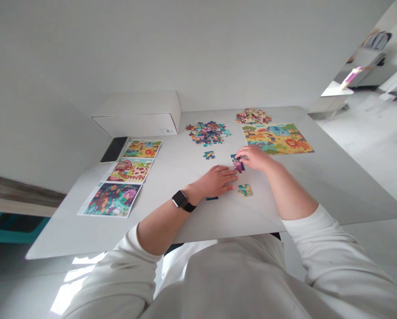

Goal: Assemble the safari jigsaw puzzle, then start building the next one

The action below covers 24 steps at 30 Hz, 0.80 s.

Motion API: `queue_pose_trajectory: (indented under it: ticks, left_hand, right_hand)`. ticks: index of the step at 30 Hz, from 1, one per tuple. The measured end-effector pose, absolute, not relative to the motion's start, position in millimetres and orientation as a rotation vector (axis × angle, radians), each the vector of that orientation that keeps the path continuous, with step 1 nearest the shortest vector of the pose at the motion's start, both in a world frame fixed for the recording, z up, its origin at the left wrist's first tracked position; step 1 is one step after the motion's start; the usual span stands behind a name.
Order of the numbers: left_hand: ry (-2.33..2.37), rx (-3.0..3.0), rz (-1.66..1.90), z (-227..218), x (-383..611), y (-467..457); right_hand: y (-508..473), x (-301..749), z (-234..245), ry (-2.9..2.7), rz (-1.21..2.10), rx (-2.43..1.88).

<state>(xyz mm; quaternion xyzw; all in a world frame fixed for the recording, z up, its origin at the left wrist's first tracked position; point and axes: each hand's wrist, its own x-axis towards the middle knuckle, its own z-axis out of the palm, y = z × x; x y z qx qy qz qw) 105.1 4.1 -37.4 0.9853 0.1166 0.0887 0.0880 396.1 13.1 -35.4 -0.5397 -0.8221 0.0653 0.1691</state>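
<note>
My right hand (pixel 254 157) has its fingers curled onto a dark blue and purple puzzle piece (pixel 239 165) on the table, and looks to be gripping its edge. Beside it, my left hand (pixel 218 180) lies with fingers stretched out flat, the tips close to that same piece. Part of a dark blue puzzle piece (pixel 212 198) peeks out from below the left hand; the rest is covered. A yellow and teal puzzle piece (pixel 245 190) lies just right of the left fingertips. Farther back sits a single blue and yellow puzzle piece (pixel 209 155).
A heap of dark puzzle pieces (pixel 208 133) and a lighter heap (pixel 252 116) lie at the back. An assembled animal puzzle (pixel 278 138) is at right. At left are a picture sheet (pixel 114 199), a phone (pixel 114 149) and a white box (pixel 135 124).
</note>
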Motion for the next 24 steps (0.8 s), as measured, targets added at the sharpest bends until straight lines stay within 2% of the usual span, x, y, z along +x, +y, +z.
queue_pose_trajectory:
  ticks: [24]
  left_hand:
    - [0.322,2.916,0.307,-36.8,105.3,4.7]
  right_hand:
    - [11.8,388.0,-34.8,-2.27,0.193,-1.616]
